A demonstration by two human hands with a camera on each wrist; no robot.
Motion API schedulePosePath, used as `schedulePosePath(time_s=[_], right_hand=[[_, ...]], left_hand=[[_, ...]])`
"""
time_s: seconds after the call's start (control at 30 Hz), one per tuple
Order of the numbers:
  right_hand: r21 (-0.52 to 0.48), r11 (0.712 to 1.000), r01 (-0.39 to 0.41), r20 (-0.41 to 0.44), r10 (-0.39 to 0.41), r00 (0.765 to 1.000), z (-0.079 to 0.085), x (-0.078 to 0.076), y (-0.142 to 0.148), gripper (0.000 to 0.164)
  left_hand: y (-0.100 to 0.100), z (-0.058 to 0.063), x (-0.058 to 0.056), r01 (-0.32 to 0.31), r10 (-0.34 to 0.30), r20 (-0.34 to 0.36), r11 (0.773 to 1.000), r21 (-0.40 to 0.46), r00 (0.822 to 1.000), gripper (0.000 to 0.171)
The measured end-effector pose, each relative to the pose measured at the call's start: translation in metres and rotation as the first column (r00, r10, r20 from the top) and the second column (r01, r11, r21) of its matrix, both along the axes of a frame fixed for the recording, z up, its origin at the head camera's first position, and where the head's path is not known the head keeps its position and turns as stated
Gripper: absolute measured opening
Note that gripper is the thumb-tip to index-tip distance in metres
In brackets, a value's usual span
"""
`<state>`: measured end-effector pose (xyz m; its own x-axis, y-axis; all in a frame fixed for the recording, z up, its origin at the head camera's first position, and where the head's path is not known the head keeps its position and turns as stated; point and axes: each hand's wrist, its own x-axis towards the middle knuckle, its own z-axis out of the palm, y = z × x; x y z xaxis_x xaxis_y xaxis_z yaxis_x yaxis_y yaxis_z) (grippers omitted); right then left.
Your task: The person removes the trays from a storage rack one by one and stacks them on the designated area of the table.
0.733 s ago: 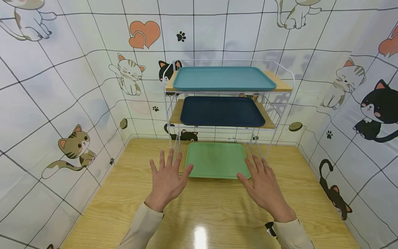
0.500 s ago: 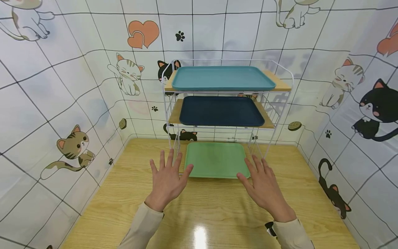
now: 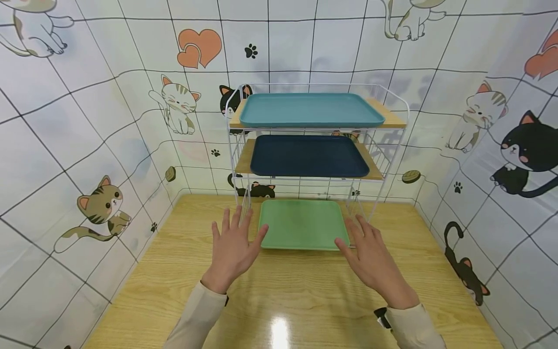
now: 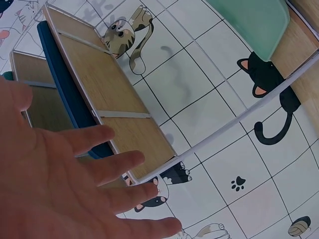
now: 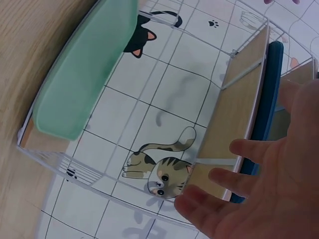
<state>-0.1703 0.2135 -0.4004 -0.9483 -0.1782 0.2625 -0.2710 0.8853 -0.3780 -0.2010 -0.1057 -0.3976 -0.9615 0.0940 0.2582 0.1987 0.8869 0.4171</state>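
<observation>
Both hands reach forward, palms away from me, with nothing held. My left hand [image 3: 233, 252] has its fingers spread, near the left front corner of the green tray [image 3: 303, 224]. Off the tray's right side is my right hand [image 3: 370, 254], fingers straight and thumb apart. The green tray sits on the bottom level of a white wire rack [image 3: 229, 145]. A navy tray [image 3: 309, 155] lies on the middle wooden shelf, and a teal tray [image 3: 311, 109] on the top one. Both wrist views show the open fingers in front of the underside of the middle shelf [image 4: 107, 94].
The rack stands at the back of a wood-grain table [image 3: 314, 300]. Behind and at both sides hangs a white gridded cloth [image 3: 287, 48] printed with cats, hearts and paw prints. A bright glare spot shows near the table's front.
The head view has shifted slightly, so the rack sits a little further left. My right hand has moved slightly right and turned a little; the left has shifted slightly. The trays stay in place.
</observation>
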Motion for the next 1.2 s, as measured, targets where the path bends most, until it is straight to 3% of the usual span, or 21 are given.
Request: schedulePosePath(time_s=[0.27, 0.43, 0.57, 0.67, 0.87, 1.0, 1.1, 1.2], right_hand=[[-0.033, 0.999, 0.001, -0.012, -0.001, 1.0, 0.019, -0.003, 0.007, 0.07], [-0.055, 0.998, 0.001, -0.055, -0.004, 0.998, 0.033, -0.004, 0.01, 0.068], [-0.088, 0.996, -0.004, -0.061, -0.001, 0.998, 0.047, -0.004, 0.013, 0.07], [-0.104, 0.995, 0.0, -0.068, -0.007, 0.998, 0.061, -0.004, 0.016, 0.071], [-0.114, 0.993, 0.02, -0.11, -0.033, 0.993, 0.095, -0.006, 0.022, 0.069], [-0.127, 0.991, 0.039, -0.138, -0.056, 0.989, 0.123, -0.011, 0.025, 0.069], [-0.132, 0.989, 0.062, -0.176, -0.085, 0.981, 0.145, -0.015, 0.027, 0.069], [-0.14, 0.987, 0.083, -0.209, -0.112, 0.972, 0.169, -0.02, 0.027, 0.068]], left_hand=[[-0.008, 0.004, -0.011, 0.003, 0.016, -0.14, 0.991, 0.136, 0.99, 0.072], [-0.014, 0.01, -0.017, 0.003, 0.054, -0.193, 0.959, 0.284, 0.98, 0.064], [-0.018, 0.013, -0.025, -0.01, 0.113, -0.229, 0.913, 0.408, 0.967, 0.056], [-0.022, 0.014, -0.036, 0.002, 0.154, -0.28, 0.872, 0.489, 0.948, 0.052], [-0.025, 0.019, -0.058, 0.091, 0.225, -0.402, 0.77, 0.632, 0.888, 0.04], [-0.025, 0.024, -0.072, 0.136, 0.275, -0.452, 0.712, 0.688, 0.848, 0.038], [-0.024, 0.025, -0.082, 0.156, 0.294, -0.456, 0.675, 0.721, 0.84, 0.038], [-0.024, 0.022, -0.092, 0.168, 0.295, -0.437, 0.634, 0.755, 0.849, 0.037]])
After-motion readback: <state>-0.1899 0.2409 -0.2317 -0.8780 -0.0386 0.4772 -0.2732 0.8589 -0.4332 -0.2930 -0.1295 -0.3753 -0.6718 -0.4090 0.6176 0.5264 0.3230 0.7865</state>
